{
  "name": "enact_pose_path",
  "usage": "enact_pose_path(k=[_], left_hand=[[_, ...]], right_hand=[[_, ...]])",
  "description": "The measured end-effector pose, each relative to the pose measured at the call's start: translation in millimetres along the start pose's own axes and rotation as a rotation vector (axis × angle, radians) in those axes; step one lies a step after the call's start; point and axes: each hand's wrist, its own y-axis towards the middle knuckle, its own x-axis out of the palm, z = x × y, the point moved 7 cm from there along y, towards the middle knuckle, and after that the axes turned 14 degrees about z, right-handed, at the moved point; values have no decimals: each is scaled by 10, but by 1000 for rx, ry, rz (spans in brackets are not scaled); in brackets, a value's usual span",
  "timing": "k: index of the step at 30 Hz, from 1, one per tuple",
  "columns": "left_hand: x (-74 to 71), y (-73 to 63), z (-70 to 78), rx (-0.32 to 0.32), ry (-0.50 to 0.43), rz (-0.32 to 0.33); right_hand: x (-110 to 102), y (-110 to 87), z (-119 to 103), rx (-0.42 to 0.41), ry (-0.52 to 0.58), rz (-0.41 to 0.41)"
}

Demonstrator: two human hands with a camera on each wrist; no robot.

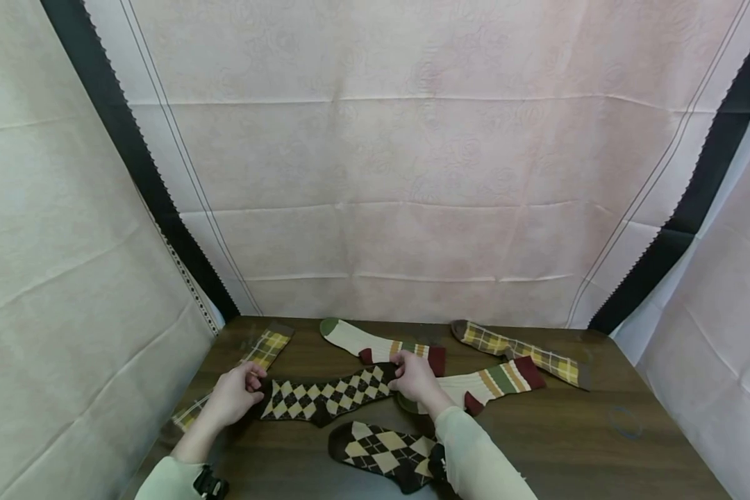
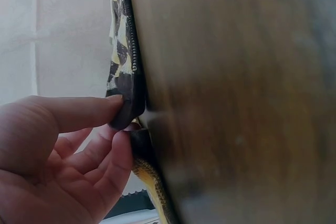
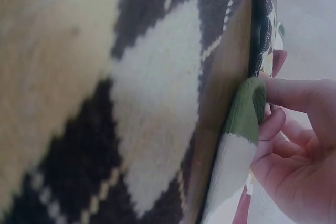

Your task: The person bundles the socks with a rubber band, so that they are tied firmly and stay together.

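Argyle sock (image 1: pixel 326 397) pinched at its ends by left hand (image 1: pixel 232 396) and right hand (image 1: pixel 416 380), second argyle sock (image 1: pixel 384 453) partly hidden by right sleeve (image 1: pixel 478 455), desk (image 1: pixel 587 448) cut off at front edge

In the head view, soft, diffuse illumination renders the pale cloth (image 1: pixel 425 173) beyond the left hand (image 1: pixel 230 397) and right hand (image 1: pixel 417 380) brighter than the dim tabletop (image 1: pixel 575 430), while the wrist views exhibit haze, with the tabletop blurred beside the left hand and the near argyle sock (image 3: pixel 155 103) defocused beside the right hand.
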Motion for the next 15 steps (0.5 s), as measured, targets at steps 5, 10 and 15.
enact_pose_path(k=[5, 10, 15], left_hand=[[-18, -4, 17, -3, -10, 12], [-50, -3, 36, -1, -23, 28], [-99, 6, 57, 12, -41, 54]], right_hand=[[-1, -20, -11, -1, -1, 5], [-8, -28, -23, -2, -9, 7], [-11, -14, -3, 3, -1, 16]])
